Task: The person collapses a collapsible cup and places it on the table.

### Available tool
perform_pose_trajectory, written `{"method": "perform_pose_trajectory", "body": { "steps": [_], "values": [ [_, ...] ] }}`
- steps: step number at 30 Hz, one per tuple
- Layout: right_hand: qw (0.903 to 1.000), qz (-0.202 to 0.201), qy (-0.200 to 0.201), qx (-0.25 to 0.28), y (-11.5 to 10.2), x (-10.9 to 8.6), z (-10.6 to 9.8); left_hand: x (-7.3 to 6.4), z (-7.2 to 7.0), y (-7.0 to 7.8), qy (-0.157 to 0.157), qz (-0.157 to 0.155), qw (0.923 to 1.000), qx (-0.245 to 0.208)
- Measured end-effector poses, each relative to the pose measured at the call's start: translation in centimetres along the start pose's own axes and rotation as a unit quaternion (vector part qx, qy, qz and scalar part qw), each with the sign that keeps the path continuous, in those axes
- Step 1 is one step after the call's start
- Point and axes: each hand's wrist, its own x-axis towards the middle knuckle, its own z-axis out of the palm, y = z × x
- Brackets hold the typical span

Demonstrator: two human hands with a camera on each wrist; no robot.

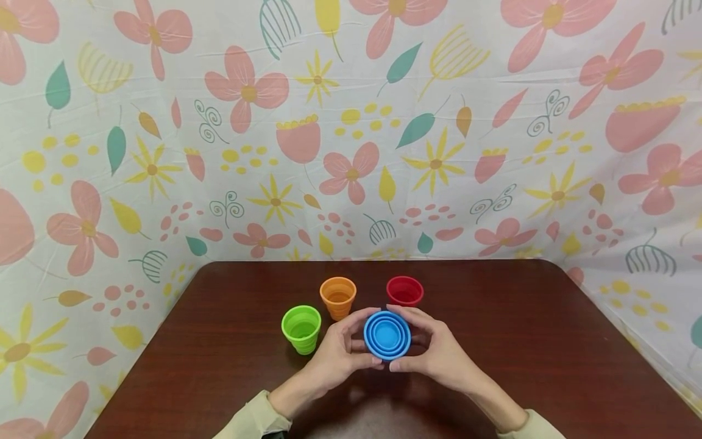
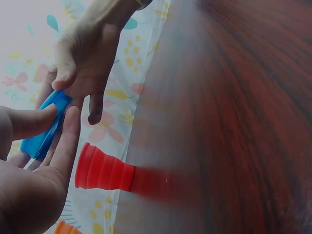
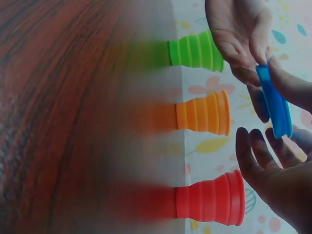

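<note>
Both hands hold a blue collapsible cup [image 1: 387, 335] above the table, folded flat into a thin disc of nested rings. My left hand [image 1: 339, 353] grips its left edge between thumb and fingers. On the opposite edge, my right hand [image 1: 439, 350] pinches the rim with thumb and fingertips. In the right wrist view the flattened blue cup [image 3: 275, 102] appears edge-on. Beyond the hands stand three extended cups: a green cup [image 1: 301, 329] to the left, an orange cup [image 1: 337, 297] behind it, and a red cup [image 1: 404, 291] partly hidden behind the right hand.
The dark brown wooden table [image 1: 510, 317] has a glossy surface that reflects light near the front. A white cloth [image 1: 351, 122] printed with flowers and leaves hangs behind it and along its sides. Light sleeves [image 1: 255, 417] cover the forearms.
</note>
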Motion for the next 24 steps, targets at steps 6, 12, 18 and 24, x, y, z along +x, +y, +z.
{"method": "perform_pose_trajectory", "body": {
  "steps": [6, 12, 18, 24],
  "values": [
    [0.9999, -0.003, 0.01, 0.007, -0.05, -0.07, 0.13, -0.03, 0.04, 0.02, 0.002, 0.002, 1.0, -0.007],
    [0.9998, -0.01, 0.002, 0.019, 0.11, -0.09, -0.02, 0.01, 0.09, 0.03, 0.002, 0.0, 0.9999, -0.01],
    [0.9998, -0.003, 0.002, 0.017, -0.08, -0.15, -0.1, 0.06, 0.28, -0.01, 0.0, 0.003, 0.9999, -0.011],
    [0.9999, 0.013, 0.009, -0.001, -0.66, -0.11, -0.01, 0.09, 0.44, 0.03, 0.006, -0.001, 0.9999, -0.012]
  ]
}}
